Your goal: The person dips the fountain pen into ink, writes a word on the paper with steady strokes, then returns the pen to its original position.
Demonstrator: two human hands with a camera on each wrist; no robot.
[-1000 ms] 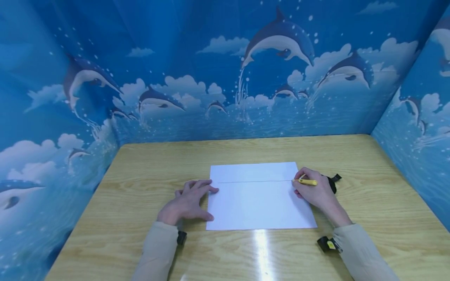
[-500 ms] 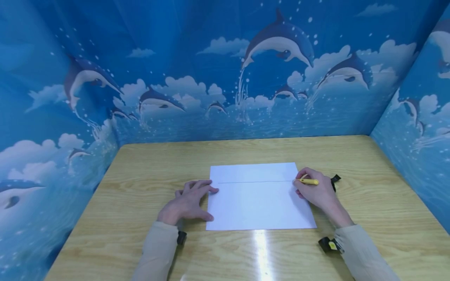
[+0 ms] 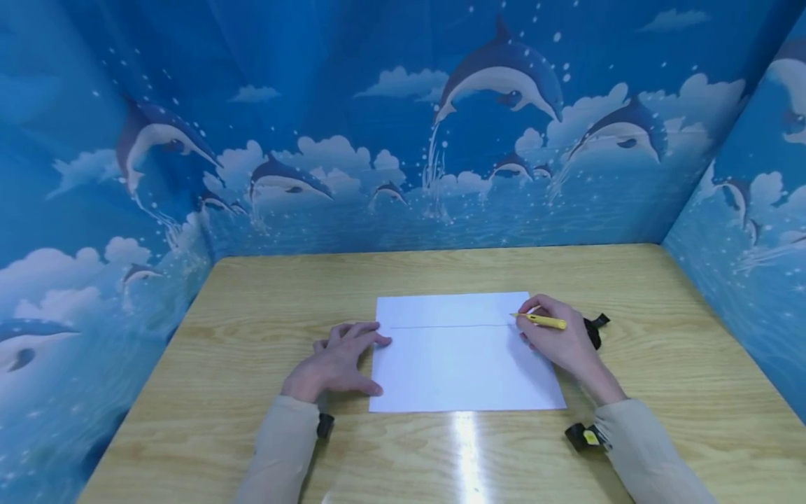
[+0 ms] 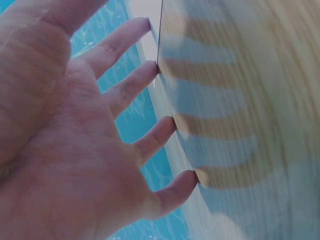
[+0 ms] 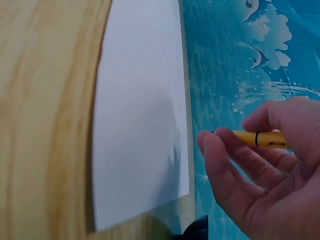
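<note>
Slim yellow pen (image 3: 548, 321) — flat, rectangular paper (image 3: 453, 371)

A black thing (image 3: 595, 334) right of the right fingers (image 5: 215, 155) is partly hidden; left of them, the paper (image 5: 140, 100) runs off the right wrist view's top.

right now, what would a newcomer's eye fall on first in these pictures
Probably the blue dolphin backdrop behind the table. Next, the white paper on the table, with a thin line across its upper part. Then perhaps the yellow pen in the right hand, near the line's right end.
</note>
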